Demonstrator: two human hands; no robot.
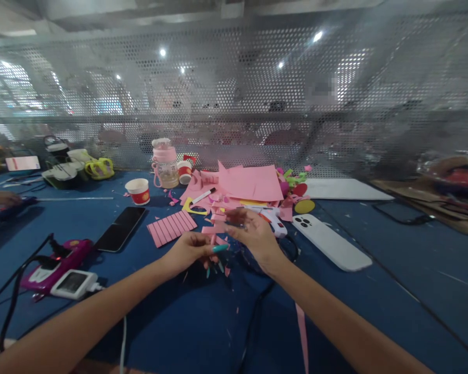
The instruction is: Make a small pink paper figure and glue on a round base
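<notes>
A small pink paper piece (214, 228) is pinched in my left hand (197, 250), whose long teal nails show. Just to its right my right hand (251, 231) has its fingers curved toward the piece; whether they touch it is unclear. Left of the hands lies a pink card with dark stripes (171, 228). Beyond them are a pile of pink paper sheets (251, 183), a marker (203, 196) and a yellow paper cutout (193, 208). A white glue gun (275, 222), partly hidden by my right hand, lies behind it.
A black phone (120, 228) and magenta power strip (58, 265) lie left, a white phone (331, 242) right. A paper cup (138, 191) and pink bottle (165, 163) stand behind. Black cables cross the blue table (203, 332). Another person's hand (2, 199) is far left.
</notes>
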